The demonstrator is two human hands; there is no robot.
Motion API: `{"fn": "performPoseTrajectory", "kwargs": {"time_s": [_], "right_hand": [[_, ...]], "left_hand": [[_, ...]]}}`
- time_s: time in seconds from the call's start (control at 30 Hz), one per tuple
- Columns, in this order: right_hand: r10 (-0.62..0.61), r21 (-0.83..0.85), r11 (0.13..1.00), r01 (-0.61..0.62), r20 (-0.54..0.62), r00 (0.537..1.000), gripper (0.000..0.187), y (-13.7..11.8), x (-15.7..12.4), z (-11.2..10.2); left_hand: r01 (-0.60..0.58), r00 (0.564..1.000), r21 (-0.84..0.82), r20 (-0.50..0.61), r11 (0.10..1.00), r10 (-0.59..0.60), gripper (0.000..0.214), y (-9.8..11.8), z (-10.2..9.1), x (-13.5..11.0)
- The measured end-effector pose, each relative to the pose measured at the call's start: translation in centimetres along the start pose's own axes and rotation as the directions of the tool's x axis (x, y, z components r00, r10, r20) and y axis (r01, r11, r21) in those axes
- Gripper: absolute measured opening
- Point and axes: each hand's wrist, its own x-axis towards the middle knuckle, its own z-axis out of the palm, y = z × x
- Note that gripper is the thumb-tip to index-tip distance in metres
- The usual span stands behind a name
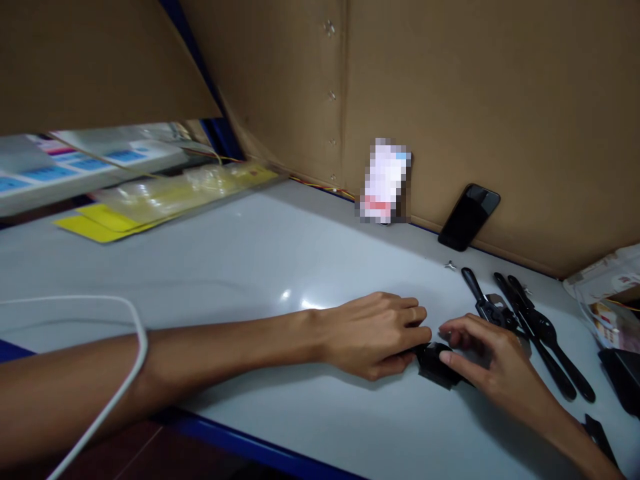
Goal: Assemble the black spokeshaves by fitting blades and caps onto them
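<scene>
Black part (436, 368), one: low at the tabletop (240, 267), between the two hands. Left hand (377, 337): palm down, thumb and forefinger pinching the part's left end. Right hand (493, 353): thumb against the part, curved fingers spread from the thumb. Black-handled tools (543, 327), several: beyond and right of the right hand. Black phone (469, 217): farther ahead, leaning on the cardboard wall (525, 120).
</scene>
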Motion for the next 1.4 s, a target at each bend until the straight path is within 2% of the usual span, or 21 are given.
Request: {"fn": "performPoseTrajectory", "kwargs": {"time_s": [0.07, 0.2, 0.27, 0.37, 0.53, 0.77, 1.1, 1.23, 1.4], "right_hand": [[0.004, 0.003, 1.000, -0.005, 0.047, 0.999, 0.011, 0.1, 0.0, 0.0], [0.026, 0.061, 0.998, -0.030, 0.060, 0.998, 0.015, 0.2, 0.1, -0.6], [0.052, 0.084, 0.995, -0.059, 0.084, 0.995, 0.020, 0.4, 0.2, -0.9], [0.099, 0.111, 0.987, -0.116, 0.145, 0.984, 0.018, 0.6, 0.3, -1.2], [0.137, 0.111, 0.981, -0.157, 0.164, 0.977, 0.016, 0.3, 0.5, -1.1], [0.167, 0.232, 0.948, -0.216, 0.216, 0.962, 0.026, 0.3, 0.8, -1.1], [0.126, 0.084, 0.986, -0.141, 0.163, 0.979, 0.024, 0.2, 0.2, -0.7], [0.138, 0.119, 0.980, -0.157, 0.158, 0.978, 0.025, 0.6, 0.2, -0.6], [0.132, 0.191, 0.969, -0.156, 0.133, 0.982, 0.015, 0.4, 0.4, -0.5]], "left_hand": [[-0.001, 1.000, 0.000, 0.000, 1.000, 0.001, 0.006, 0.0, 0.0, 0.0], [-0.007, 1.000, -0.008, -0.019, 1.000, 0.006, 0.005, -0.1, 0.1, 0.0], [-0.009, 0.999, -0.014, -0.035, 1.000, 0.009, 0.004, 0.0, 0.1, -0.1], [-0.008, 0.999, -0.018, -0.038, 1.000, 0.007, 0.003, 0.0, 0.1, -0.1], [-0.010, 0.999, -0.018, -0.035, 1.000, 0.009, 0.004, 0.0, 0.2, -0.1], [-0.020, 0.997, -0.025, -0.075, 0.999, 0.019, 0.006, 0.0, 0.1, -0.1], [-0.001, 1.000, -0.006, -0.019, 1.000, 0.001, 0.005, 0.1, 0.0, 0.0], [-0.001, 1.000, -0.002, -0.025, 1.000, 0.001, 0.004, 0.1, 0.0, 0.0], [0.004, 1.000, 0.001, -0.018, 1.000, -0.004, 0.005, 0.1, 0.0, 0.0]]}}
